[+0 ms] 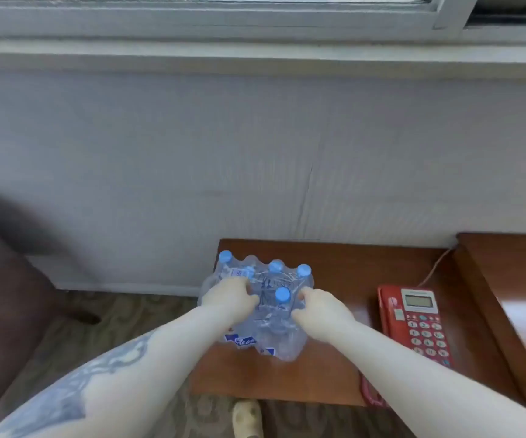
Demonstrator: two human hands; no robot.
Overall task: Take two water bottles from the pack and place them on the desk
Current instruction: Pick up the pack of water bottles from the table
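Note:
A shrink-wrapped pack of clear water bottles (pixel 266 330) with blue caps stands on the left part of a low wooden desk (pixel 334 368). Several caps poke up through the plastic wrap. My left hand (pixel 230 297) grips the wrap on the pack's upper left side, fingers curled into the plastic. My right hand (pixel 321 306) holds the wrap on the right side, beside a blue-capped bottle (pixel 282 295) that stands between both hands. The bottles all sit inside the pack.
A red telephone (pixel 416 324) lies on the desk right of the pack, its cord running back to the wall. A higher wooden surface (pixel 520 279) adjoins at the right. A dark brown chair (pixel 6 295) stands left. Patterned carpet and a slipper (pixel 247 418) are below.

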